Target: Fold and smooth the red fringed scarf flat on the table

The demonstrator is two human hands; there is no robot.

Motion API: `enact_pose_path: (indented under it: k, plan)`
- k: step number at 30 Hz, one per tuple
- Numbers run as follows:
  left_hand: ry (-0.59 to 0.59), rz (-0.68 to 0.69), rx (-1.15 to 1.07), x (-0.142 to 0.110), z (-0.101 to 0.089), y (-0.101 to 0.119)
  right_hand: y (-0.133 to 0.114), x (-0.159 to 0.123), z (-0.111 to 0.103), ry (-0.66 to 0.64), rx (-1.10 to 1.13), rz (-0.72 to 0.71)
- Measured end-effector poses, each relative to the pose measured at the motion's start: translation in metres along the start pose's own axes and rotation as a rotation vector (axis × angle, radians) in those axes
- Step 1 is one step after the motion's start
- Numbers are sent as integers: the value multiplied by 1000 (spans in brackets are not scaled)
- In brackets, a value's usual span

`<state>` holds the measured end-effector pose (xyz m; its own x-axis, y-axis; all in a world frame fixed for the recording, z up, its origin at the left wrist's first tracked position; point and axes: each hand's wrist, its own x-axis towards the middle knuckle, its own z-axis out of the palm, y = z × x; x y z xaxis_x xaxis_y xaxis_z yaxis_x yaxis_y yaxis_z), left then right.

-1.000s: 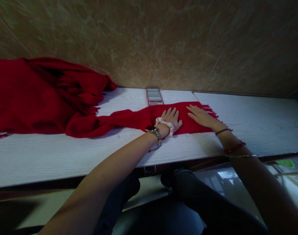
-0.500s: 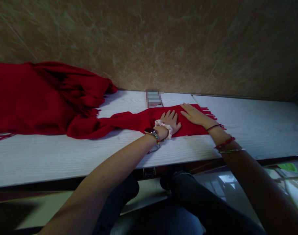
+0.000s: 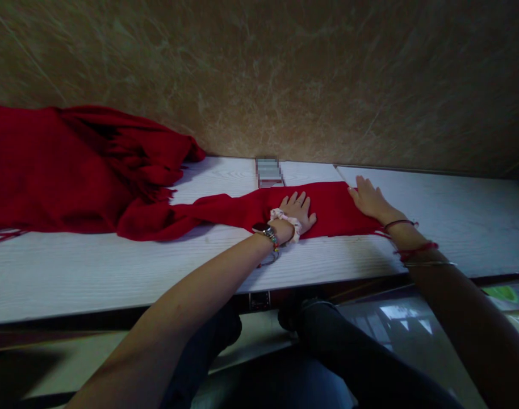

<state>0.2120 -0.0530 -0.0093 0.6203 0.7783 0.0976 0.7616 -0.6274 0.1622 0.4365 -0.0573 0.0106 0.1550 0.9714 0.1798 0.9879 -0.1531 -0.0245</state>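
Right hand (image 3: 369,200) has shifted rightward along the scarf (image 3: 334,207).

The worktop (image 3: 93,278) is long and white, with a wood-grain finish. A fringed red cloth (image 3: 157,220) lies lengthwise along it: a broad, rumpled mass at the left, a narrow, gathered stretch towards the middle, and a flatter strip right of centre. Just behind that strip, at the back edge, sits a small rectangular object (image 3: 268,170), too pixelated to identify.
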Motion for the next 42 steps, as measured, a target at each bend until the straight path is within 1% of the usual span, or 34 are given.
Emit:
enact_pose_path:
  k: [2,3,5,7,9,11,13,15,16,17,19,21,23,25,27,29,32,34,37,40,42]
  plan:
    - [-5,4,4,0,-2,0,-10,-15,-4,56,56,-120]
    - [-11,4,5,-1,-3,0,-16,-24,-5,44,83,-210]
    - [-27,0,6,-1,-4,1,-25,-42,-2,-36,99,-365]
    - [-36,-6,7,-2,-5,1,-25,-54,5,-75,70,-429]
    - [-24,-5,9,-2,-5,1,-13,-59,12,-61,34,-395]
    - [-7,0,13,-1,-3,1,6,-59,15,-60,11,-279]
    - [-6,1,13,-1,-2,0,25,-59,15,-72,-8,-143]
    - [-15,0,11,0,-2,0,33,-60,10,-41,-26,-76]
    - [-17,2,10,0,-2,1,31,-61,6,-8,-25,-71]
    - [-11,5,11,0,-2,1,26,-62,3,29,-14,-83]
    - [10,14,21,-1,-4,1,5,-62,-4,78,36,-133]
    - [39,34,49,-4,-7,0,-22,-58,-7,68,100,-237]
    - [53,58,91,-8,-12,-3,-47,-51,-8,39,152,-303]
    - [-4,68,112,-14,-19,-8,-64,-44,-4,8,172,-323]
    - [-108,77,94,-19,-25,-16,-73,-40,2,-35,158,-332]
    - [-167,122,40,-25,-30,-26,-76,-39,6,-71,126,-341]
    - [-150,189,-37,-34,-35,-49,-81,-42,4,-73,95,-328]
    - [-134,191,-57,-40,-39,-66,-89,-45,-1,-55,119,-345]
    - [-125,195,-43,-47,-45,-88,-107,-51,-5,-52,194,-451]
    - [-157,244,30,-53,-49,-98,-125,-57,1,-92,226,-545]
    - [-178,281,79,-58,-51,-100,-132,-59,7,-97,227,-560]
